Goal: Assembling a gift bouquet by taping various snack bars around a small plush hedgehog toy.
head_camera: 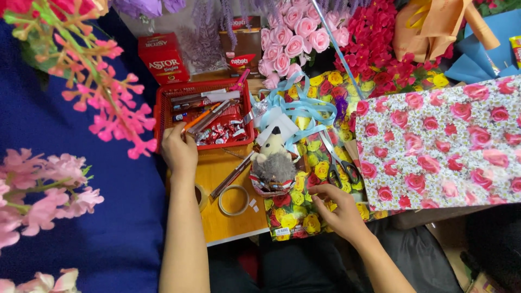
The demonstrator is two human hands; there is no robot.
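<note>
Red basket (160,116): left hand (179,149) reaches in; right hand (337,209) presses floral paper (296,214).

A pair of black-handled scissors (339,163) lies on the table beside a large sheet of rose-printed paper (445,144). 2 tape rolls (233,199) rest on the wooden board (233,222). Pink artificial roses (293,38) stand behind, near a red box (163,57) and light blue ribbon (298,106).

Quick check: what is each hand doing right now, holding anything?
Left hand: fingers in the red basket, grip cannot be told.
Right hand: open, resting on the flowered wrapping sheet, holding nothing.
</note>
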